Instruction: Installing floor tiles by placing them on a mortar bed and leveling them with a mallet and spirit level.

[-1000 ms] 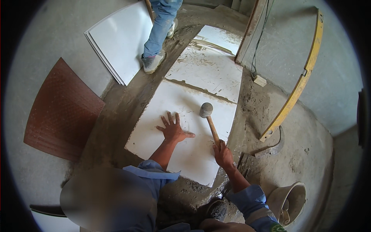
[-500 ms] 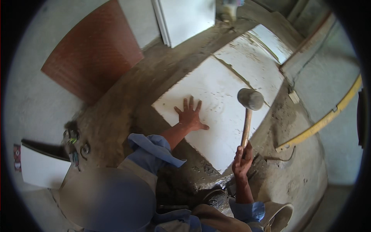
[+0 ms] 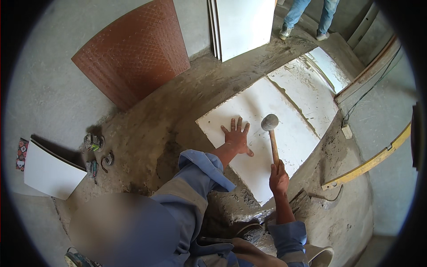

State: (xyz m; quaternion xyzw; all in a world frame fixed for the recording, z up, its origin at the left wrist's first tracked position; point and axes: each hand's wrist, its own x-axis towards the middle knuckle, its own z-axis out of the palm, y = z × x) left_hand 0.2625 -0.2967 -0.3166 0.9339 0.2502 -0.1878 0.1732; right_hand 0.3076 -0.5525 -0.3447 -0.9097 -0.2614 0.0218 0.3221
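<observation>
A large white floor tile lies in front of me, its surface smudged with dirt. My left hand rests on it palm down, fingers spread. In my right hand is a mallet, held by its wooden handle. The mallet's dark grey head is over the tile, to the right of my left hand; whether it touches the surface I cannot tell. Beyond a mortar-smeared joint lies another white tile, dirtier than the near one.
A red-brown textured panel and several white tiles lean on the far wall. A person's legs stand at the back. The yellow level is at right; hand tools and another white tile are at left. A bucket sits near me.
The mallet has come down toward the tile. My left hand stays spread on the tile. My view has shifted, and the person's legs at the back show more fully.
</observation>
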